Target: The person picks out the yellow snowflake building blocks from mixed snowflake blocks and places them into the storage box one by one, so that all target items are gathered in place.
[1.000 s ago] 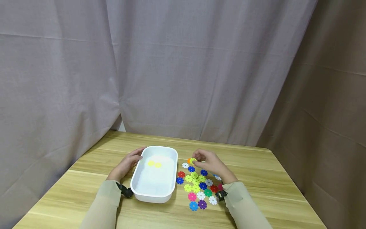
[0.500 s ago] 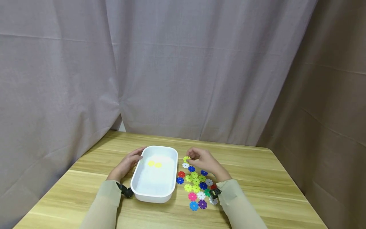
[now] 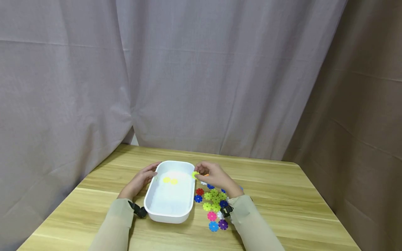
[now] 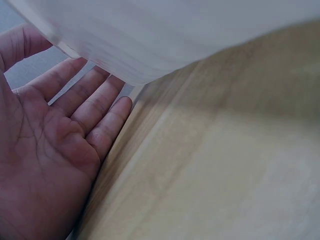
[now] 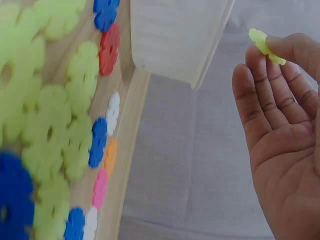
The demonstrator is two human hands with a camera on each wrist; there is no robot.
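A white plastic tub (image 3: 169,219) stands on the table with two yellow snowflake discs (image 3: 174,181) lying inside. My left hand (image 3: 138,182) holds the tub's left side, thumb over the rim and fingers along the outer wall. In the left wrist view the palm (image 4: 45,155) faces the tub from beside the table. At the tub's far right rim, my right hand (image 3: 215,176) pinches a yellow-green snowflake disc (image 3: 195,175) between thumb and fingertips. The right wrist view shows that disc (image 5: 266,47) tilted on edge, above the table.
Right of the tub lie several loose snowflake discs: yellow-green ones (image 3: 216,199) grouped in the middle, with red (image 3: 199,191), blue (image 3: 198,198), pink (image 3: 211,216), light blue (image 3: 213,226) and purple (image 3: 223,224) around them. The right forearm covers some. Grey curtains (image 3: 201,76) hang behind the table.
My right hand has moved left with the yellow-green disc, from above the loose discs to the tub's right rim. The left hand and tub have stayed in place.
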